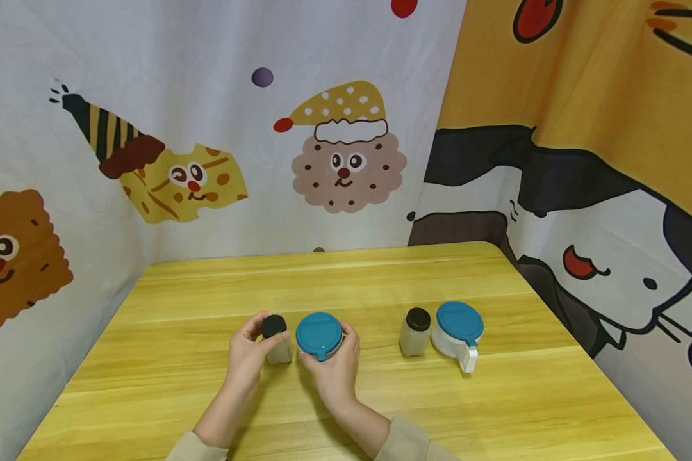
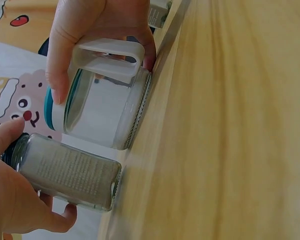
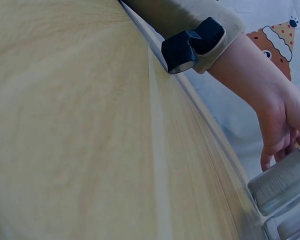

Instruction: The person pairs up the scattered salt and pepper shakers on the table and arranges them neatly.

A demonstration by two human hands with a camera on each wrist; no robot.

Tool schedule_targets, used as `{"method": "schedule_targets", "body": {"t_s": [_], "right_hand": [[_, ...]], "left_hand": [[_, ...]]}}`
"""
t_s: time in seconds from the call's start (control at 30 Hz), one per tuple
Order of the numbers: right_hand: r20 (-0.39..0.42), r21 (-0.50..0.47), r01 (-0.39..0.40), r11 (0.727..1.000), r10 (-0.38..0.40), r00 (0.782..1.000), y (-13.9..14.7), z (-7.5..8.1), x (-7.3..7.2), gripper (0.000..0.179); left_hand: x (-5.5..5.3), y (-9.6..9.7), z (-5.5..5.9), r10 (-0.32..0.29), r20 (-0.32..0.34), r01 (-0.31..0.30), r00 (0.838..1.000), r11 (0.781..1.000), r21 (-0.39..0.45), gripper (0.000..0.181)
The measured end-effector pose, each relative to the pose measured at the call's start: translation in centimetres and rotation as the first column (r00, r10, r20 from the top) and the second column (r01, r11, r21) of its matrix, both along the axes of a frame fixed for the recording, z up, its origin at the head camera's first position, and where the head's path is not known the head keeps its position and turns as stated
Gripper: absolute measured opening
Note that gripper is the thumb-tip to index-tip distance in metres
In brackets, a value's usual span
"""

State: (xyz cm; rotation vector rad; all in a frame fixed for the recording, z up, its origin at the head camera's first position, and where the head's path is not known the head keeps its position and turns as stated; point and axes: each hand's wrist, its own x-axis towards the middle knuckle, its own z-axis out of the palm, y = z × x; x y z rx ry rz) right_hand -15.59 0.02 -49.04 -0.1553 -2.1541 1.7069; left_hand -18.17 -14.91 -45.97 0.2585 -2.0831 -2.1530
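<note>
My left hand holds a small square glass spice jar by its black lid, thumb and fingers on opposite sides. Just to its right, my right hand grips a round clear glass seasoning pot with a blue lid. The thumb lies near the lid's front tab, and the fingers wrap the far right side. In the left wrist view the pot's white handle shows under the right hand. Both containers stand side by side at the wooden tabletop. The right wrist view catches the spice jar at its edge.
To the right on the table stand a second black-lidded spice jar and a second blue-lidded pot, close together, the pot's white handle facing forward. A cartoon-printed curtain hangs behind the table.
</note>
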Motion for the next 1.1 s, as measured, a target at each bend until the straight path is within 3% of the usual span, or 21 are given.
{"method": "schedule_targets", "body": {"t_s": [0.43, 0.8, 1.1], "right_hand": [[-0.004, 0.019, 0.007, 1.0, -0.007, 1.0, 0.0, -0.16, -0.16, 0.089], [0.013, 0.042, 0.005, 0.999, -0.005, 1.0, -0.09, 0.01, -0.13, 0.092], [0.0, 0.039, -0.016, 0.999, 0.016, 1.0, -0.02, 0.07, -0.09, 0.094]], "left_hand": [[-0.14, -0.05, -0.2, -0.01, 0.006, 0.01, 1.0, 1.0, -0.024, 0.05], [-0.06, -0.2, 0.04, -0.056, 0.012, 0.056, 0.998, 0.998, -0.032, 0.048], [-0.07, -0.22, 0.12, -0.064, 0.005, 0.064, 0.998, 0.992, -0.106, 0.056]]}}
